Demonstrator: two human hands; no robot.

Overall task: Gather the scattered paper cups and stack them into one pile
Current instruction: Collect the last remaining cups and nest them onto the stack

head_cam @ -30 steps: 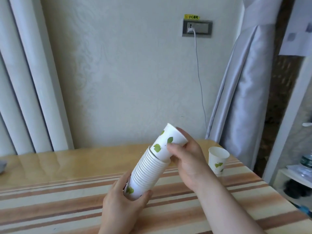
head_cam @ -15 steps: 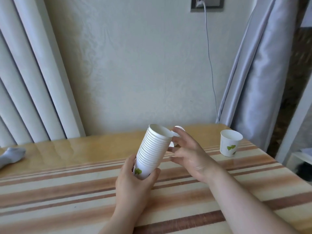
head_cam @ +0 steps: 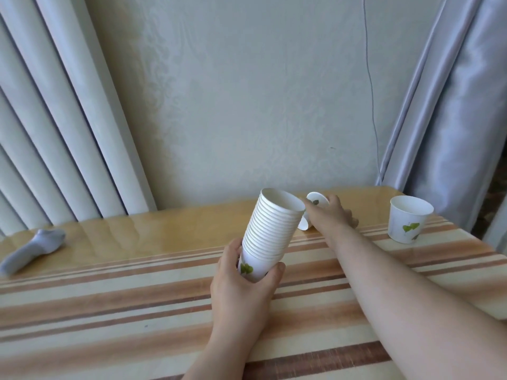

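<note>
My left hand (head_cam: 247, 286) grips the bottom of a stack of white paper cups with green leaf prints (head_cam: 271, 231), tilted with its open mouth up and to the right. Behind the stack, a single overturned cup (head_cam: 315, 204) lies on the table, and my right hand (head_cam: 329, 218) has its fingers around it. Another cup (head_cam: 408, 223) stands upright at the far right of the table, apart from both hands.
The striped table (head_cam: 137, 305) ends at the wall behind and drops off at the right, beside grey curtains (head_cam: 452, 105). A grey sock (head_cam: 33, 248) lies at the far left. A cable (head_cam: 370, 78) hangs down the wall.
The cup my right hand held went fully into the stack. My right hand then reached past the stack to the overturned cup behind it. The camera tilted downward.
</note>
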